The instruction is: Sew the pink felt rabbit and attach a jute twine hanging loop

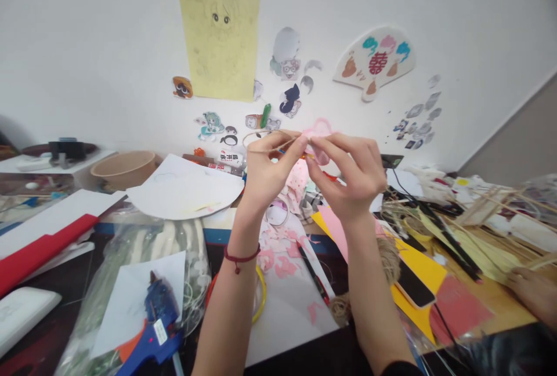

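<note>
Both hands are raised over the cluttered desk, fingertips nearly touching. A pink translucent piece with a rounded outline stands between them. My left hand pinches a loop of thin brown twine against the lower left side of the pink piece. My right hand has thumb and fingers closed on the pink piece from the right. A small yellow-orange bit shows by the right thumb. Fingers partly hide where the twine and the pink piece meet.
A blue glue gun lies on white paper at lower left. Pink paper scraps are below the hands. Right of them are a twine ball, a phone and another person's hand. A white fan shape lies at left.
</note>
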### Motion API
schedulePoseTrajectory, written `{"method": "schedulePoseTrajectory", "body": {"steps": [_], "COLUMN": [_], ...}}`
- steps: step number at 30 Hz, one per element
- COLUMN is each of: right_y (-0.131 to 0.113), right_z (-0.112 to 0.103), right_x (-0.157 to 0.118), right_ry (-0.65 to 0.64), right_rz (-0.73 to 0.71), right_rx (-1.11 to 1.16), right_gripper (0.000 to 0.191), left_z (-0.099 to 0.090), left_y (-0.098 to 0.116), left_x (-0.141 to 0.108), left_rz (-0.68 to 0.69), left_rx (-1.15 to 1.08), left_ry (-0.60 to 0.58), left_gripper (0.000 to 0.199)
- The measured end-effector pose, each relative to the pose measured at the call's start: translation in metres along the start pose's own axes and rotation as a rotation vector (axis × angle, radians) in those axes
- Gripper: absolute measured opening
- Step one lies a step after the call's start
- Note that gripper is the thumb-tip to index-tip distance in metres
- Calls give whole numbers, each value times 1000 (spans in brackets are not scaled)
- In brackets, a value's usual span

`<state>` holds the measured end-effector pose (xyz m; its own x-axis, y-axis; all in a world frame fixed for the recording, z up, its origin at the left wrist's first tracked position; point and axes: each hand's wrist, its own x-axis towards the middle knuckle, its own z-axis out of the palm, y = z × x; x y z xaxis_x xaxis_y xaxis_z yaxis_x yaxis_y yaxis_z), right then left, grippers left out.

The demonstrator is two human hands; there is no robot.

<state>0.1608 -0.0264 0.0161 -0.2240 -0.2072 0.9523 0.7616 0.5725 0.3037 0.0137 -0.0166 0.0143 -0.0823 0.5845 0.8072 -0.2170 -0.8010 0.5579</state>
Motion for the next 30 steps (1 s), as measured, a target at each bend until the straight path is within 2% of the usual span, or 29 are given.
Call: {"method": "schedulePoseTrajectory", "body": {"steps": [3, 5, 11, 17, 19, 21, 24, 26, 28, 30], "right_y": [-4, -6, -8, -7, -8, -9, -15, -23, -34, -48], "right_z": [-4, -5, -6, -10, -14, -20, -31, -40, -50, -58], "right_x": [4, 6, 2, 2, 3, 1, -13, -28, -46, -63], "right_ry": [-29, -52, -97, -103, -97, -107, -218, -360, -494, -619], "right_rz": [142, 183, 195, 185, 188, 212, 240, 175, 137, 89], "right_rx": [129, 148, 67, 31, 45, 92, 170, 168, 207, 261], "right_gripper": [20, 17, 12, 10, 10, 9, 9, 12, 13, 15], "left_z": [-3, -4, -7, -2, -5, -15, -37, -47, -49, -45], "left_y": [2, 2, 5, 14, 23, 39, 75, 102, 122, 129], "left_x": [1, 1, 0, 2, 3, -1, -27, -58, -94, -130], "left_rz": [16, 20, 1, 33, 9, -66, -200, -273, -296, -275], "left_rx": [20, 35, 119, 197, 255, 393, 905, 1255, 1380, 1328], "left_ry": [-4, -15, -94, -137, -201, -314, -448, -496, -454, -423], "left_gripper": [10, 12, 16, 17, 16, 16, 11, 11, 9, 6]}}
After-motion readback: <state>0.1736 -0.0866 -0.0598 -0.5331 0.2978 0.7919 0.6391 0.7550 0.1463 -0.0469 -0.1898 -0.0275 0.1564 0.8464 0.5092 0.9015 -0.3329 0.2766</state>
